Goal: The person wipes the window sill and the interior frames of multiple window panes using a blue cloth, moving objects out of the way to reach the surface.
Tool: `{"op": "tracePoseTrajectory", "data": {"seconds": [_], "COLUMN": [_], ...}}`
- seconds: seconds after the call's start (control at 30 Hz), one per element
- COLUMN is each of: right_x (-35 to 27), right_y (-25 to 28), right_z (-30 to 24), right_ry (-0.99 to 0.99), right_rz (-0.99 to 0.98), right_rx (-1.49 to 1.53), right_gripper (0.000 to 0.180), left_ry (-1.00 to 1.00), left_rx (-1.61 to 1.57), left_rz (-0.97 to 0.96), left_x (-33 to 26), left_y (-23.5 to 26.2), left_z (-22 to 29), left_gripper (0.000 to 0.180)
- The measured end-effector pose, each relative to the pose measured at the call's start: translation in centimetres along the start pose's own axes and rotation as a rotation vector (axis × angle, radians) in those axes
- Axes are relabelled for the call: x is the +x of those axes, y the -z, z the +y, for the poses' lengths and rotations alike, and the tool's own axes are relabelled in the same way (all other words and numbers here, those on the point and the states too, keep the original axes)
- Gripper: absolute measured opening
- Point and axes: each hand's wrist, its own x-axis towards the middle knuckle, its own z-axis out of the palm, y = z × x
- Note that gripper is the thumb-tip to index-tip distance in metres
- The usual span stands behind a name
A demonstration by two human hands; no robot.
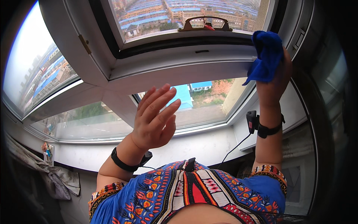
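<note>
My right hand (284,71) is raised at the right side of the window frame (179,71), its fingers closed round a blue cloth (266,56). The cloth hangs bunched against the frame near the lower right corner of the upper window opening, and it covers most of my fingers. Lower and further left, my left hand (156,119) is held up in front of the lower pane with its fingers stretched out and nothing in it. A bronze-coloured handle (205,24) spans the bottom of the upper screen, away from both hands.
A white sill (194,147) runs below the panes. Small figurine-like items (47,151) stand at its left end, above a draped grey cloth (63,181). Thin cables lead from black wrist-worn devices (252,121). Buildings with blue roofs show outside.
</note>
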Motion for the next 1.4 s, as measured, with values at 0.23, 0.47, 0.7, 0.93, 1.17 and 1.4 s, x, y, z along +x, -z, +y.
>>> {"op": "tracePoseTrajectory", "data": {"seconds": [0.23,0.47,0.7,0.93,1.17,1.4], "right_x": [0.7,-0.3,-0.2,0.5,1.7,1.7], "right_y": [-5.1,-4.5,-2.8,-0.9,1.8,3.4], "right_z": [2.8,3.7,3.8,4.2,4.8,4.7], "right_ry": [-0.251,-0.228,-0.173,-0.22,-0.312,-0.31], "right_rz": [-0.236,-0.214,-0.226,-0.262,-0.407,-0.394], "right_rx": [0.199,0.29,0.174,0.251,0.35,0.328], "right_gripper": [0.037,0.038,0.045,0.051,0.049,0.056], "left_ry": [0.019,0.062,-0.039,-0.048,-0.013,-0.026], "left_rx": [0.321,0.575,0.74,0.815,0.81,0.85], "left_rz": [0.055,0.034,0.094,0.085,0.05,0.041], "left_x": [-0.4,0.0,-0.9,-2.1,-3.0,-3.4], "left_y": [4.8,4.8,5.8,7.8,8.9,9.5], "left_z": [-6.6,-8.2,-7.5,-5.5,-2.8,-1.7], "left_gripper": [0.041,0.044,0.039,0.043,0.045,0.048]}}
